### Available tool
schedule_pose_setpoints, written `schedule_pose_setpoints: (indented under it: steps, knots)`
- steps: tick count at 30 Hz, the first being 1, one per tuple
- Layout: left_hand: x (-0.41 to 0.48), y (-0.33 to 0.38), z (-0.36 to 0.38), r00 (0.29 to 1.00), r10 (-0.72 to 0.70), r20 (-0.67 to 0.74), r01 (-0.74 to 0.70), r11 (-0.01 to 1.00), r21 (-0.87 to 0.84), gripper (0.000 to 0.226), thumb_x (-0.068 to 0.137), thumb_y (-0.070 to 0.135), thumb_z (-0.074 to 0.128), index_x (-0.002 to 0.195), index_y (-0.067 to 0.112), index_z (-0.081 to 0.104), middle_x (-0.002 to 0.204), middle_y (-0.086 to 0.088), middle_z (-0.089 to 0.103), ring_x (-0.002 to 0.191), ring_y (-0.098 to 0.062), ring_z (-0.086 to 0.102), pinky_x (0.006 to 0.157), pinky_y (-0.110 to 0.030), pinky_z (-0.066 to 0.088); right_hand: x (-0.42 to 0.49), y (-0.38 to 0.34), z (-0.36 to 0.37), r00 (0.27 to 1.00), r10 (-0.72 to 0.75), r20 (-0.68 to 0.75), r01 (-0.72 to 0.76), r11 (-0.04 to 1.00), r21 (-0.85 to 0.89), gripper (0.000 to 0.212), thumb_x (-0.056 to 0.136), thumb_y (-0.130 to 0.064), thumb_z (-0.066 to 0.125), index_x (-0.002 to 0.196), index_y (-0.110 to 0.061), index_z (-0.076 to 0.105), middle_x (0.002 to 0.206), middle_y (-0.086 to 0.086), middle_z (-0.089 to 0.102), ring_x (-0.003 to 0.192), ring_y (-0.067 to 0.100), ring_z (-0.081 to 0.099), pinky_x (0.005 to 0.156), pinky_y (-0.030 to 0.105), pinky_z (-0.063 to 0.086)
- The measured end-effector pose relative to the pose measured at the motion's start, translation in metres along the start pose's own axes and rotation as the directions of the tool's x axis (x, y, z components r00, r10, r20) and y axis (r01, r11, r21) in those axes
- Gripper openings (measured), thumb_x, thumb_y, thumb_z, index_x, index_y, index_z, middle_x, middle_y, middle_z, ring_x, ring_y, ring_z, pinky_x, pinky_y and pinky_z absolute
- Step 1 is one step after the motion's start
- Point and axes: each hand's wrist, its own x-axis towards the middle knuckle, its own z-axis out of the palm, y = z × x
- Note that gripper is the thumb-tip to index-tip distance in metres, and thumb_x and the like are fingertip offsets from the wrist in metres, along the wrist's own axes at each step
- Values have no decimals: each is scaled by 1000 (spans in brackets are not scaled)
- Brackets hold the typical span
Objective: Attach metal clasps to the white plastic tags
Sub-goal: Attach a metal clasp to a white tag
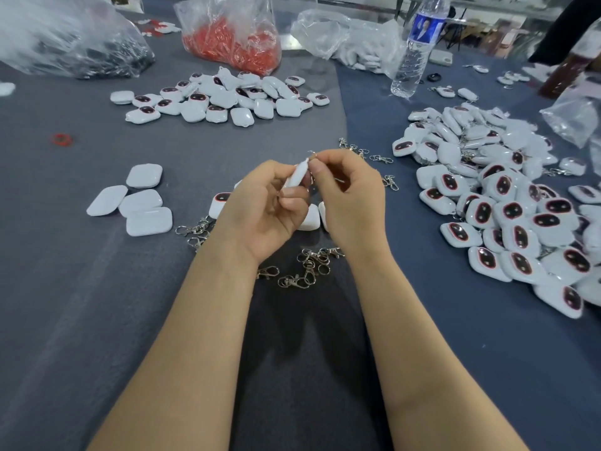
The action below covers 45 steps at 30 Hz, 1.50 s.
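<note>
**Light, slick tag: hold the edges and work at the corner**

Your left hand (260, 209) grips the white tag (298, 175) edge-on. Its fingers (294, 193) are curled round the lower half, so the top end stands free above them. Your right hand (349, 196) pinches a metal clasp (311, 155) between thumb and forefinger, right at that top end. Only a glint of the clasp shows past the fingers (320, 167), so you cannot tell whether its ring is through the tag yet.

The tag looks like a small hard plastic shell with a glossy, rounded surface. Expect it to be light and stiff, and likely to slip or twist if you squeeze the flat faces. Grip it by the narrow sides, as you do now, and keep the attaching corner clear of your fingers. The clasp is thin metal, small and springy at the ring. Take it by the ring rather than the hook, because the hook would swivel in your grip.

Loose clasps (309, 265) lie on the tabletop (81, 288) just below your wrists. Four plain tags (143, 203) lie face down out beyond your left fingers. A pile of finished tags (507, 203) lies well off past your right fingers.

No writing can be read on any tag. The faces show only a dark oval window with a red rim. The water bottle (416, 43), far beyond your right fingers, has a blue label with a picture, and its print is too small to read.
</note>
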Motion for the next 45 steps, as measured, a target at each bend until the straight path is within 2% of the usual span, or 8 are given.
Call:
schedule_pose_setpoints:
  steps: [5, 11, 18, 25, 29, 33, 37, 45]
  knots:
    - [2, -1, 0, 967, 171, -191, -112, 952, 285, 12, 89, 3, 40, 97, 4, 49, 81, -7, 48, 43, -4, 37, 35, -12, 32, -5, 6, 5, 991, -85, 104, 113, 945, -308, 12, 93, -6, 51, 85, -6, 61, 77, -2, 57, 74, 16, 49, 69, 26, 39]
    - [4, -16, -9, 724, 648, 238, -199, -134, 971, 20, 89, 9, 51, 109, 12, 53, 104, 1, 50, 86, -12, 48, 75, -21, 38, -1, 15, 1, 962, 15, 271, 141, 828, -543, 10, 91, -7, 47, 88, -4, 56, 80, 5, 55, 75, 22, 44, 64, 32, 30]
    - [3, -3, -1, 969, 200, -143, -169, 965, 200, 12, 91, 3, 42, 92, 4, 54, 71, -2, 51, 43, -3, 37, 37, -12, 35, -5, 1, 5, 997, 24, 80, -21, 999, -35, 10, 92, -6, 55, 89, -16, 56, 76, -14, 57, 69, -6, 54, 65, 8, 41]
    - [0, 5, -9, 987, -151, 45, 157, 918, -364, 23, 82, 4, 44, 103, -3, 50, 82, -11, 48, 40, -5, 38, 33, -13, 38, -3, 5, 3, 999, -24, 46, 27, 998, -56, 13, 91, -7, 58, 87, -20, 61, 82, -9, 63, 71, -5, 55, 68, 5, 40]
    - [1, 1, -2, 991, 31, -127, -31, 1000, -1, 10, 87, 1, 40, 90, 2, 49, 72, -5, 47, 39, -3, 34, 32, -11, 30, -3, 7, 3, 995, -76, 63, 88, 972, -218, 9, 92, -8, 57, 87, -11, 63, 81, -2, 61, 68, 4, 50, 65, 8, 36]
    - [0, -10, -1, 739, 671, -60, -208, 313, 927, 16, 86, 6, 47, 96, 14, 55, 83, 4, 54, 61, -7, 50, 55, -20, 41, 0, 10, 4, 981, -45, 187, 118, 910, -398, 10, 91, -6, 52, 87, -4, 62, 82, 0, 56, 76, 17, 48, 68, 25, 37]
    - [2, -17, -9, 696, 647, 310, -244, -192, 951, 18, 88, 10, 51, 106, 12, 53, 103, 3, 49, 84, -12, 47, 74, -24, 36, 1, 14, -2, 972, 11, 236, 94, 897, -431, 10, 90, -6, 53, 91, -6, 63, 85, 3, 60, 80, 18, 51, 71, 26, 39]
    - [2, -3, -1, 975, 180, -130, -175, 983, 49, 11, 93, 3, 39, 99, 3, 48, 72, -4, 50, 41, -3, 35, 36, -11, 34, 3, 2, -2, 986, 94, 140, -94, 996, -7, 18, 89, -11, 61, 83, -28, 61, 70, -18, 60, 62, -8, 55, 63, 7, 42]
